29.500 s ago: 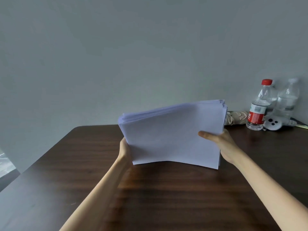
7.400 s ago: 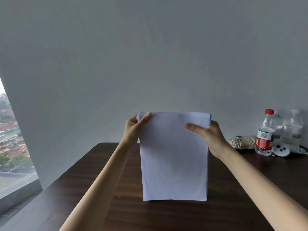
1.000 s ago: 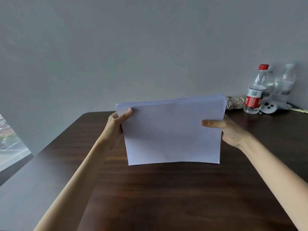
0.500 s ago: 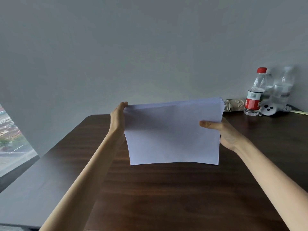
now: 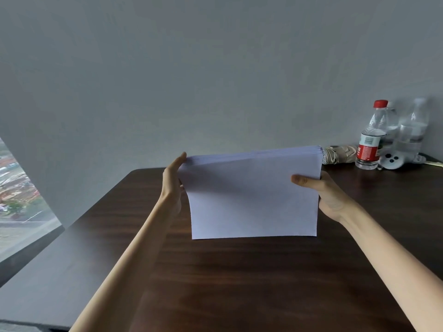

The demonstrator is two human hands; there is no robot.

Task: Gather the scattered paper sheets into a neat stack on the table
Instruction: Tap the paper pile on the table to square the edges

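Observation:
A stack of white paper sheets (image 5: 254, 195) stands on its long lower edge on the dark wooden table (image 5: 239, 283), leaning back a little. My right hand (image 5: 321, 192) grips the stack's right edge, thumb across the front. My left hand (image 5: 172, 180) lies flat with straight fingers against the stack's left edge. The sheets' top edges fan slightly at the upper right corner.
At the back right of the table stand a red-capped water bottle (image 5: 370, 137) and another clear bottle (image 5: 412, 133), with a white controller (image 5: 393, 160) and a folded beige umbrella (image 5: 340, 153). A window (image 5: 16, 192) lies left of the table edge.
My left hand has let go of the stack's upper left corner and now presses flat against its left edge. The stack stays upright in landscape position; my right hand keeps its grip.

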